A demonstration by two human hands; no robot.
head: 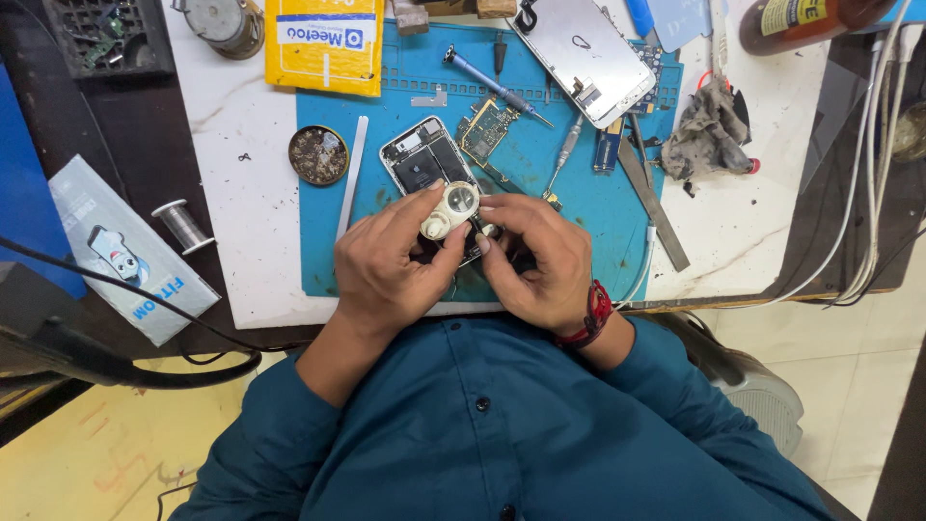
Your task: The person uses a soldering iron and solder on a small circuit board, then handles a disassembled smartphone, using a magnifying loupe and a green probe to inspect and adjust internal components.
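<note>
Yellow padded mailer (pixel 325 43) with a white-and-blue label (pixel 325 35): well beyond the fingers, far left. Detached phone screen (pixel 583 48), pale, face down: beyond, right. Grey-white flat box (pixel 121 246): well left. Brown bottle, yellow label (pixel 797 13): far right.

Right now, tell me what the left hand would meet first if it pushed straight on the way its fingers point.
The left hand points up and right across the mat. Past the small white round tool it holds, it would probably meet the opened phone first, then the circuit board; heights are unclear.
</note>
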